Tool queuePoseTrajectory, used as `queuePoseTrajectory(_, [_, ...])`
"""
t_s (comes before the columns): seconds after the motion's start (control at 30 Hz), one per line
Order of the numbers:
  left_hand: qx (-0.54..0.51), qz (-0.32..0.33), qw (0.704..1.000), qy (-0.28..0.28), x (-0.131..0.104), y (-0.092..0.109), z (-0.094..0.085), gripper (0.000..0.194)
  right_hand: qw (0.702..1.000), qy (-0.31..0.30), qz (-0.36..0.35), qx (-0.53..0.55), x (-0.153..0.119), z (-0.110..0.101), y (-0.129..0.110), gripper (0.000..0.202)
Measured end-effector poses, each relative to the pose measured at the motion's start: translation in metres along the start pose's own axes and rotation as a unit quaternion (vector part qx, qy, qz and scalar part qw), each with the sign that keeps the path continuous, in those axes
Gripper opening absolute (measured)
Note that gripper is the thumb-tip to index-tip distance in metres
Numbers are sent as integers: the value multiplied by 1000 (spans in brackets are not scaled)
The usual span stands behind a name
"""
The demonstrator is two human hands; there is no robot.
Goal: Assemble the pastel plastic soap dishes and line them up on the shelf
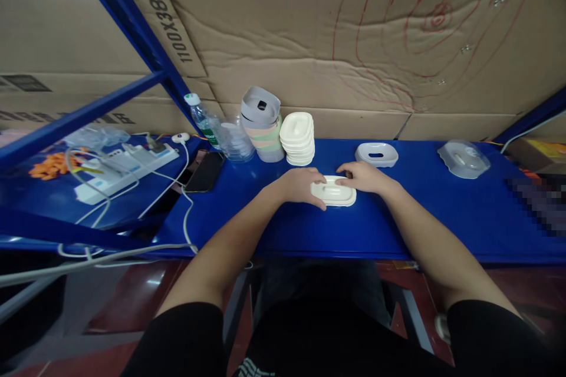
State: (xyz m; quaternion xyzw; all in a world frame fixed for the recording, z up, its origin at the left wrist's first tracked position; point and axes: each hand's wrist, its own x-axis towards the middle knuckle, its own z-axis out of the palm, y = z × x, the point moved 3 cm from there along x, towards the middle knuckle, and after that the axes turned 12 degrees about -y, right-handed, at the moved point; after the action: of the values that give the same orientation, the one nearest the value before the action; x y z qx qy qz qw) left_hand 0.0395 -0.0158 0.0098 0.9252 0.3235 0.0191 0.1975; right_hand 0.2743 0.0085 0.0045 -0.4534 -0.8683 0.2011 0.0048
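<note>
The left hand [305, 185] was curled about the left end of a cream lid [342, 195], thumb at the near edge and fingers over the far one, grasping it by the look of things. The right hand [363, 178] had its thumb on the lid's top, forefinger bent above; whether it pinched or merely rested, I could not tell. The lid lay flat on the blue table [292, 235], in front of the wearer — still being handled, so probably not done with. Just beyond stood a stack of cream lids [299, 140], touching or nearly touching a taller multicoloured stack [269, 150]; whether those were finished or waiting, nothing showed. To the right, a lilac oval piece [387, 158] and a clear container [469, 160] sat apart from both stacks — neither was in hand, and their share in the work was unclear.
</note>
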Motion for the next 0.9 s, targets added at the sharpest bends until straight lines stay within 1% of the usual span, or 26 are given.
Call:
queuePoseTrajectory(0.07, [2,-17,1000,4,1,0,1,60,1000,-10,-5,-5,1,1,-2,39])
queuePoseTrajectory(0.13, [10,-33,999,0,2,-3,2,58,1000,8,-10,-7,0,-2,-2,38])
queuePoseTrajectory(0.17, [13,-38,999,-6,3,-4,3,59,999,30,-10,-8,-1,-5,0,38])
queuePoseTrajectory(0.23, [18,-39,999,-13,4,-5,3,63,995,99,-2,-13,-5,-14,8,40])
queuePoseTrajectory(0.3, [27,-36,999,-1,3,-5,1,65,984,172,17,-39,-11,-24,23,45])
queuePoseTrajectory(0.33, [31,-35,999,10,3,-4,-1,64,978,195,33,-61,-15,-27,31,48])
queuePoseTrajectory(0.37, [33,-34,999,21,2,-3,-3,64,974,204,57,-83,-18,-30,40,54])
queuePoseTrajectory(0.4, [34,-33,998,29,1,-2,-4,64,971,198,87,-103,-21,-31,50,61])
queuePoseTrajectory(0.43, [34,-33,998,35,1,-2,-5,64,969,180,125,-117,-24,-31,59,68])
queuePoseTrajectory(0.5, [33,-33,998,33,1,-1,-5,65,967,112,194,-120,-29,-29,73,72])
queuePoseTrajectory(0.57, [34,-39,999,13,2,-2,-4,65,968,59,218,-110,-31,-28,76,69])
queuePoseTrajectory(0.6, [34,-43,998,1,3,-2,-3,65,970,51,212,-104,-31,-28,75,68])
queuePoseTrajectory(0.67, [33,-52,998,-19,4,-3,-2,67,978,65,175,-90,-28,-29,67,70])
queuePoseTrajectory(0.77, [26,-61,997,-28,4,-4,-3,69,984,105,127,-75,-24,-31,59,80])
queuePoseTrajectory(0.83, [19,-63,997,-29,4,-4,-3,69,979,129,134,-82,-23,-29,62,90])
queuePoseTrajectory(0.9, [16,-64,998,-23,3,-4,-2,72,973,127,175,-83,-24,-26,71,101])
